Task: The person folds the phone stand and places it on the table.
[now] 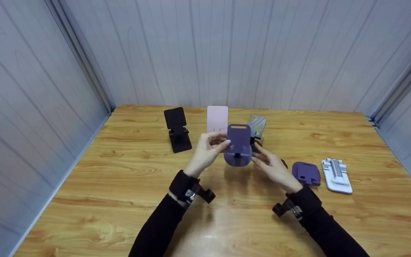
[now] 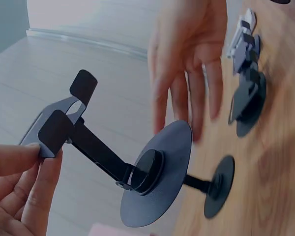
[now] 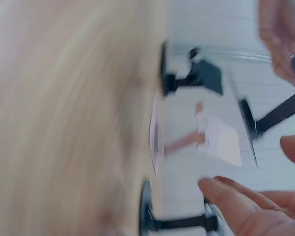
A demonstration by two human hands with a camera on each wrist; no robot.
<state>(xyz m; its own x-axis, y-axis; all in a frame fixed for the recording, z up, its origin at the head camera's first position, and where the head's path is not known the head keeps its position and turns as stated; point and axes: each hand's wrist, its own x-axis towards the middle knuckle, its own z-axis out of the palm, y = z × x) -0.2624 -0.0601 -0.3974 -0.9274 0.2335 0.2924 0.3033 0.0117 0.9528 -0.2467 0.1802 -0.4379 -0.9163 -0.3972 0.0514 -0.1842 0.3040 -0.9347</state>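
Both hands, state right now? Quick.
Left hand: closed, pinching the raised purple stand.
Right hand: open, beside that stand's round base; can't tell if touching.

Place: booth-like workspace, exact kind unclear
Walls [image 1: 209, 53]: pale lined panels on three sides
Corner strips [image 1: 79, 55]: grey
Bench [image 1: 120, 185]: wood-grain top
Wrist cameras [image 1: 208, 196]: strapped on

Held stand [image 1: 239, 137] before three stands [image 1: 217, 117]; folded ones [image 1: 306, 168] right.

Pale, lined walls [image 1: 177, 53] stand behind and on both sides of a shiny wood-grain table [image 1: 102, 200].
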